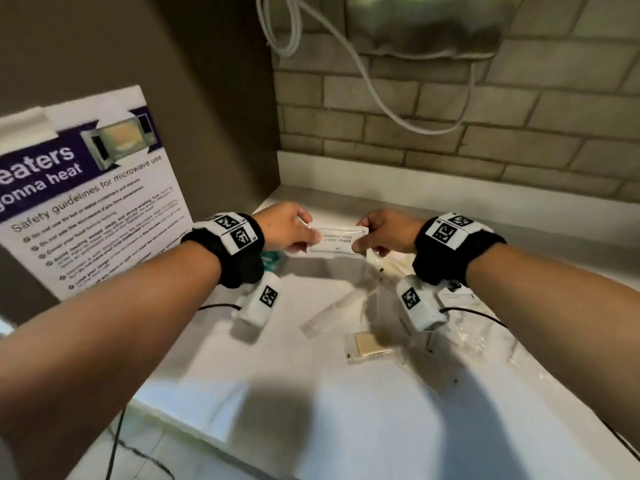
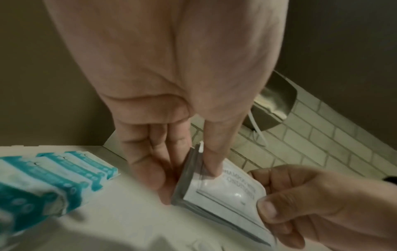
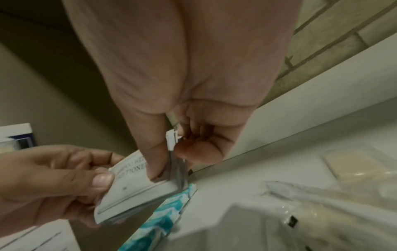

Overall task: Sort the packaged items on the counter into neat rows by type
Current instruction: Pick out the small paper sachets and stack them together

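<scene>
A stack of white shampoo-with-conditioner sachets (image 1: 337, 240) (image 2: 223, 190) (image 3: 137, 188) is held above the white counter (image 1: 346, 410) near the back corner. My left hand (image 1: 294, 230) (image 2: 184, 169) pinches its left end between thumb and fingers. My right hand (image 1: 377, 233) (image 3: 169, 159) pinches its right end the same way. Teal-and-white packets (image 2: 64, 169) (image 3: 159, 220) (image 1: 270, 263) lie in a row on the counter below my left hand. Clear-wrapped items (image 1: 367, 344) lie scattered beneath my right wrist.
A microwave safety poster (image 1: 86, 188) leans against the brown side wall at the left. A brick-tile wall (image 1: 450, 133) runs behind the counter, with a steel fixture (image 1: 426, 26) and white cable (image 1: 381, 95) above. Black cables (image 1: 114, 445) hang off the counter's front.
</scene>
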A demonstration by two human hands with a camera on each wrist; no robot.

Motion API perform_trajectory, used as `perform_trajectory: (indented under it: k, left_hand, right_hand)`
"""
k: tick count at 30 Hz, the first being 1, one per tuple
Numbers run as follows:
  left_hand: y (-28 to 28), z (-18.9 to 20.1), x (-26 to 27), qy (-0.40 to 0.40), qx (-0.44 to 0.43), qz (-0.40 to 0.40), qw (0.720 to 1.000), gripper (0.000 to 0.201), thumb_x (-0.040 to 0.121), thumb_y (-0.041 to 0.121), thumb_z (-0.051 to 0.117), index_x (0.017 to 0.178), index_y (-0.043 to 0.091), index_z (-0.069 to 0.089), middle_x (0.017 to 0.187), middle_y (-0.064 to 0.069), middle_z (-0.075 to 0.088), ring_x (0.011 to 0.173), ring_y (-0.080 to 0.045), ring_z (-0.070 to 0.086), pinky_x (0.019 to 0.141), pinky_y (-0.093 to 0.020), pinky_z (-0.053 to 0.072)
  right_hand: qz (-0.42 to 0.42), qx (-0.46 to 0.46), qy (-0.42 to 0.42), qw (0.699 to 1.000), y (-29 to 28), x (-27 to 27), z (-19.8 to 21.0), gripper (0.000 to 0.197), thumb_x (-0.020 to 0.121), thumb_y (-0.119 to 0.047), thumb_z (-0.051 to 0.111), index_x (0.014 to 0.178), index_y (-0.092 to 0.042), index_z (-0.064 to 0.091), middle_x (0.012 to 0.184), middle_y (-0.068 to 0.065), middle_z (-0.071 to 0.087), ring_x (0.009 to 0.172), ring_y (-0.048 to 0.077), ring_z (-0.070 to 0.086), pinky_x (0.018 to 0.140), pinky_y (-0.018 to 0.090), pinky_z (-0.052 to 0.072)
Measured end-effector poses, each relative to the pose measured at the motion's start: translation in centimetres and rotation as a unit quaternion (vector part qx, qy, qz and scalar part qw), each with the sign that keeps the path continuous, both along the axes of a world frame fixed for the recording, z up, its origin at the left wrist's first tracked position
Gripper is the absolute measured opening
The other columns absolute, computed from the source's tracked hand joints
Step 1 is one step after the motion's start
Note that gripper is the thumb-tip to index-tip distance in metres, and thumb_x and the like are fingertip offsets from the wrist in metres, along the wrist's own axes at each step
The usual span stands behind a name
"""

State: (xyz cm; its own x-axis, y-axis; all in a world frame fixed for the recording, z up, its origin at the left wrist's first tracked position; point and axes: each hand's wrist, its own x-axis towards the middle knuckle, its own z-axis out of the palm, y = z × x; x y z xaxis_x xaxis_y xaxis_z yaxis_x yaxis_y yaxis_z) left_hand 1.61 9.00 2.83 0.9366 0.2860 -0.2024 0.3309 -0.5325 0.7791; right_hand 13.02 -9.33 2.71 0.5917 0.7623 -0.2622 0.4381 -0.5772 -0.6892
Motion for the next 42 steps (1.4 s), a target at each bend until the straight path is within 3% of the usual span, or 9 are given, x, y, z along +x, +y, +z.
perform_trajectory:
  k: [6,12,17,22,24,28,32,36,42]
  left_hand:
    - [1.3,-1.1,5.6,0.023,0.019,0.042,0.999,0.036,0.081,0.027,0.077,0.106,0.012,0.054,0.088,-0.015,0.074,0.079,-0.027,0.071,0.088,-0.037,0.056]
    - [2.3,-3.1,9.8,0.049,0.098,0.063,0.992,0.029,0.08,0.031,0.074,0.083,0.002,0.075,0.075,-0.01,0.075,0.071,-0.023,0.07,0.082,-0.035,0.056]
    - [3.7,-4.5,13.0,0.078,0.132,0.052,0.987,0.027,0.081,0.031,0.074,0.078,0.004,0.077,0.074,-0.008,0.075,0.079,-0.023,0.072,0.08,-0.033,0.057]
    - [5.1,-5.8,14.8,0.11,0.139,0.028,0.984,0.029,0.08,0.032,0.074,0.07,0.005,0.075,0.062,-0.005,0.07,0.06,-0.017,0.065,0.069,-0.026,0.053]
    - [5.6,-6.3,15.4,0.12,0.141,0.026,0.982,0.029,0.079,0.031,0.075,0.07,0.004,0.075,0.062,-0.007,0.07,0.056,-0.016,0.062,0.066,-0.025,0.053]
    - [5.9,-6.6,16.2,0.128,0.125,0.015,0.984,0.03,0.078,0.027,0.077,0.074,-0.002,0.075,0.061,-0.011,0.07,0.051,-0.021,0.06,0.065,-0.028,0.057]
    - [5.7,-6.4,16.4,0.126,0.177,-0.007,0.976,0.031,0.079,0.033,0.072,0.07,0.003,0.076,0.057,-0.005,0.067,0.056,-0.02,0.064,0.067,-0.028,0.057]
    - [5.6,-6.2,16.3,0.136,0.213,-0.025,0.967,0.032,0.079,0.034,0.068,0.058,0.009,0.069,0.054,-0.001,0.065,0.06,-0.019,0.067,0.064,-0.025,0.054]
    - [5.4,-5.0,16.0,0.142,0.244,-0.048,0.958,0.035,0.081,0.038,0.059,0.06,0.009,0.06,0.062,-0.005,0.063,0.061,-0.024,0.058,0.047,-0.024,0.038]
  right_hand:
    - [-0.073,0.002,0.01,0.997,1.7,4.2,-1.3,0.01,0.084,-0.005,0.069,0.079,-0.005,0.06,0.066,0.009,0.059,0.051,0.013,0.045,0.041,0.014,0.043]
    - [-0.115,-0.069,0.002,0.991,4.6,7.1,-3.0,0.022,0.081,-0.012,0.071,0.06,-0.009,0.066,0.073,0.013,0.065,0.058,0.02,0.053,0.072,0.035,0.055]
    - [-0.149,-0.121,0.001,0.981,6.6,8.7,-3.7,0.016,0.08,-0.013,0.072,0.082,0.003,0.076,0.058,0.006,0.058,0.054,0.018,0.054,0.077,0.035,0.056]
    - [-0.152,-0.198,-0.019,0.968,8.5,11.6,-5.9,0.048,0.034,-0.042,0.075,0.072,-0.012,0.078,0.059,0.006,0.068,0.061,0.028,0.066,0.077,0.042,0.06]
    - [-0.161,-0.218,-0.019,0.963,9.0,12.6,-6.7,0.056,0.027,-0.045,0.071,0.073,-0.014,0.076,0.062,0.007,0.069,0.063,0.03,0.067,0.074,0.042,0.059]
    - [-0.164,-0.239,-0.025,0.957,9.3,12.2,-6.0,0.047,0.03,-0.045,0.067,0.068,-0.017,0.075,0.055,0.003,0.062,0.055,0.025,0.059,0.065,0.035,0.057]
    - [-0.2,-0.243,-0.049,0.948,9.4,11.0,-6.0,0.015,0.053,-0.033,0.068,0.052,-0.019,0.068,0.042,-0.001,0.054,0.05,0.021,0.051,0.058,0.026,0.051]
    - [-0.201,-0.214,-0.051,0.955,8.9,9.9,-5.4,0.011,0.069,-0.029,0.07,0.068,-0.018,0.069,0.061,-0.004,0.063,0.063,0.019,0.058,0.073,0.029,0.054]
    - [-0.187,-0.187,-0.056,0.963,7.0,9.5,-4.5,0.04,0.08,-0.041,0.072,0.11,-0.015,0.068,0.101,0.003,0.067,0.098,0.025,0.065,0.094,0.035,0.052]
